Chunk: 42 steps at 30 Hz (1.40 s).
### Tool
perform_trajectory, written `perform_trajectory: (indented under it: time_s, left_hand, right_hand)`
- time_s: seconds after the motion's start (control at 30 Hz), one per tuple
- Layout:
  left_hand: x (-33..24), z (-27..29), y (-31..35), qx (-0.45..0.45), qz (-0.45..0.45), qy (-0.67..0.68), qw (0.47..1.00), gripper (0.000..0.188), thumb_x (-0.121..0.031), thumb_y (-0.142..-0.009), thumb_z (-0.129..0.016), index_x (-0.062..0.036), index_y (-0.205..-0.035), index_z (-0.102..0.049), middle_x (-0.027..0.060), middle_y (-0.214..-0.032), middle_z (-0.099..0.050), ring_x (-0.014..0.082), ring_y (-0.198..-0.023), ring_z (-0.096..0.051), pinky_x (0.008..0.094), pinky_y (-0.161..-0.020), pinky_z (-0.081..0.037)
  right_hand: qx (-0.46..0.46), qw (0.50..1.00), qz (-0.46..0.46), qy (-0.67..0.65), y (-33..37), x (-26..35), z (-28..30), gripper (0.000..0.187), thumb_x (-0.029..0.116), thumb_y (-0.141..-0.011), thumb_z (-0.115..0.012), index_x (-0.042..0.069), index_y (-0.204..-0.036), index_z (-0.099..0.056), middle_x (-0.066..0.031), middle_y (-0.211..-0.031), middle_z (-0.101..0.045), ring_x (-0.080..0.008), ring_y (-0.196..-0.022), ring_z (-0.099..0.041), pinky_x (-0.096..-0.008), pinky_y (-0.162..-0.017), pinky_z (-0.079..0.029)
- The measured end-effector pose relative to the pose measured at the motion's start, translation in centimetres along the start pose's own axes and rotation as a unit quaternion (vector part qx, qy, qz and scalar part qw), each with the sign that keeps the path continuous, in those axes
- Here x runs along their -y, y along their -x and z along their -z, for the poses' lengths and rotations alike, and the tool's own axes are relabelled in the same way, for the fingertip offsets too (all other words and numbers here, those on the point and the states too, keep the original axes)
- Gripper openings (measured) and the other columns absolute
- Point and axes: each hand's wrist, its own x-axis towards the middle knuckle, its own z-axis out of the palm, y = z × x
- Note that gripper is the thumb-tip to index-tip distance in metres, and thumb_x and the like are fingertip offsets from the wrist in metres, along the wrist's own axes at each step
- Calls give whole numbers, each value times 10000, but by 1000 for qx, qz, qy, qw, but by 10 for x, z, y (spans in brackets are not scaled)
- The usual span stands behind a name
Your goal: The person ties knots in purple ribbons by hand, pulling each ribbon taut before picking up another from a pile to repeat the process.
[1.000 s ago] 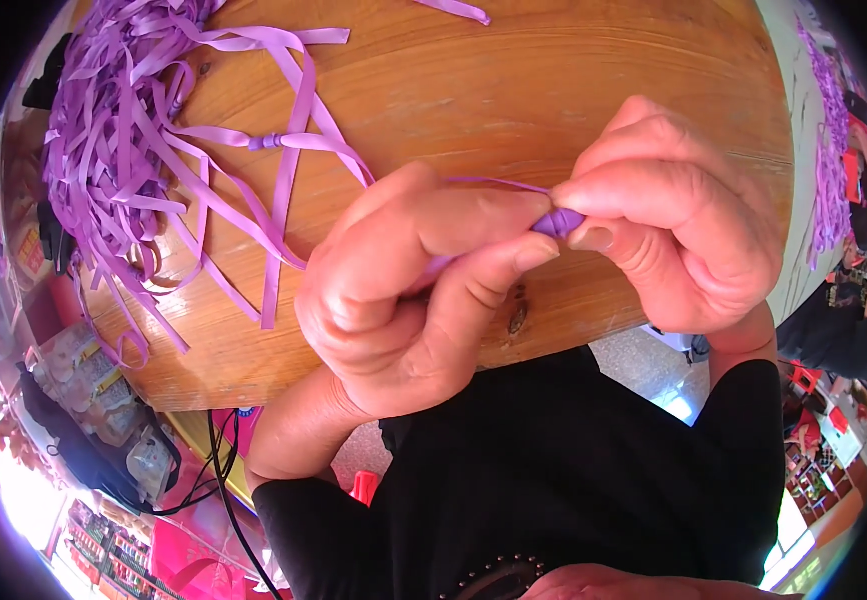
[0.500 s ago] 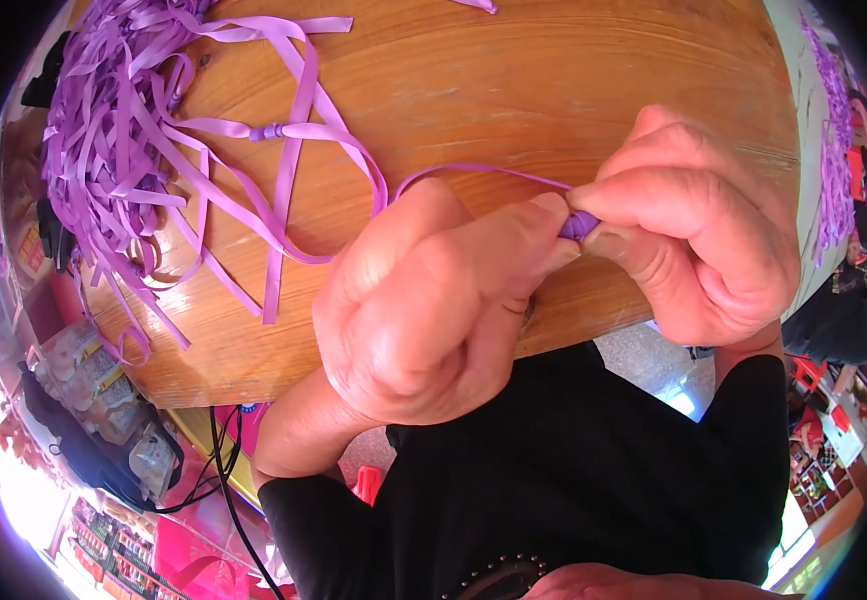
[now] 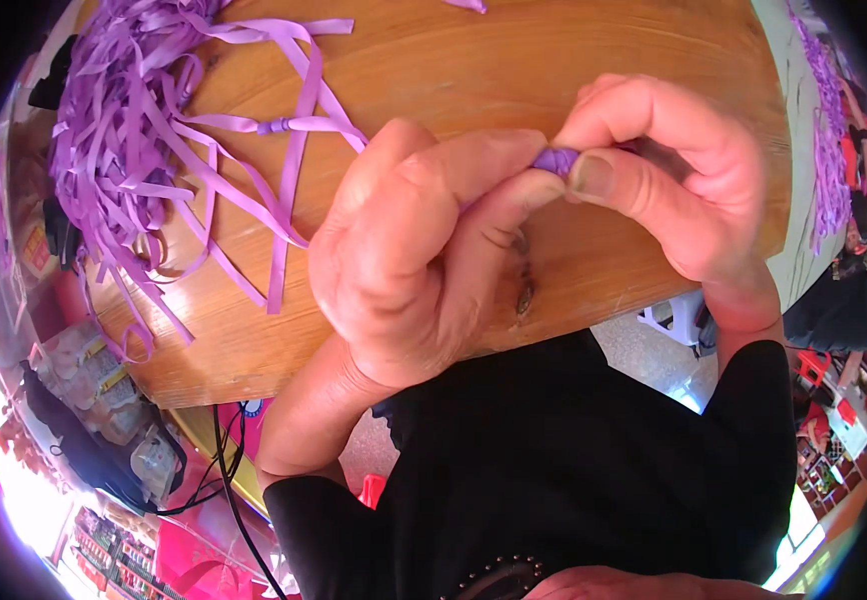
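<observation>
Above the table's near edge, a small purple ribbon knot (image 3: 555, 160) is pinched between my two hands. My left hand (image 3: 404, 240) grips its left end between thumb and forefinger, the other fingers curled in. On its other end press the thumb and forefinger of my right hand (image 3: 669, 170). The ribbon's tails are mostly hidden by the fingers. To the left, a finished-looking coil knot (image 3: 274, 126) sits on a loose purple ribbon (image 3: 289, 220). Beyond it lies a large heap of purple ribbons (image 3: 124, 130).
The wooden table (image 3: 594, 50) has a curved near edge. Another purple ribbon bunch (image 3: 831, 140) lies on a pale surface at the right. Black cables (image 3: 222, 470) hang below the table at left, near a dark bag (image 3: 94, 440). A white stool (image 3: 672, 320) stands beneath.
Both hands have shifted slightly up and left with the knot. The right hand's fingers have opened out somewhat, its thumb now flatter against the knot. The thin ribbon loop above the hands no longer shows.
</observation>
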Motion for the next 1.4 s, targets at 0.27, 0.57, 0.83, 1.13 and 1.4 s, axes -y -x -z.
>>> perform_trajectory:
  time_s: [0.27, 0.57, 0.83, 1.13, 1.4]
  left_hand:
    - [9, -5, -4, 10, -22, -76, 997, 160, 0, -746, -693, -15, -896, -639, 31, -669, -503, 133, -590, -437, 245, -533, -346]
    - [8, -2, -11, 57, 8, -22, 998, 180, 40, -749, -681, 3, -919, -636, 36, -710, -537, 125, -599, -453, 247, -534, -397]
    - [9, 0, -5, 38, 122, 191, 973, 144, -28, -855, -587, -1, -994, -613, 20, -873, -552, 77, -675, -469, 182, -602, -357]
    - [-5, -3, -4, -23, 218, 310, 925, 127, 20, -835, -610, -6, -957, -635, -5, -827, -527, 53, -753, -478, 176, -665, -380]
    - [-11, -6, 4, -21, 195, 220, 956, 110, -11, -828, -639, -21, -937, -653, -46, -734, -437, 30, -639, -359, 171, -559, -300]
  right_hand:
    - [-30, 997, 49, 46, -3, -5, 2, 69, -47, -834, -581, -58, -901, -591, -81, -789, -581, -118, -710, -525, -216, -621, -414]
    - [-25, 979, 141, 142, -8, -11, 11, 138, -78, -783, -630, -61, -915, -592, -108, -809, -603, -135, -730, -552, -219, -618, -431]
    - [-38, 995, -11, -88, -11, -19, 13, 134, 79, -881, -579, -18, -967, -614, -41, -868, -615, -88, -791, -558, -215, -710, -433]
    - [-40, 986, 5, -159, -7, -13, 8, 131, 72, -884, -569, -12, -977, -609, -46, -868, -608, -92, -799, -549, -212, -706, -421]
    - [-44, 986, 90, -134, 3, -4, 8, 133, -21, -842, -580, -20, -975, -589, -88, -897, -584, -121, -822, -532, -216, -713, -409]
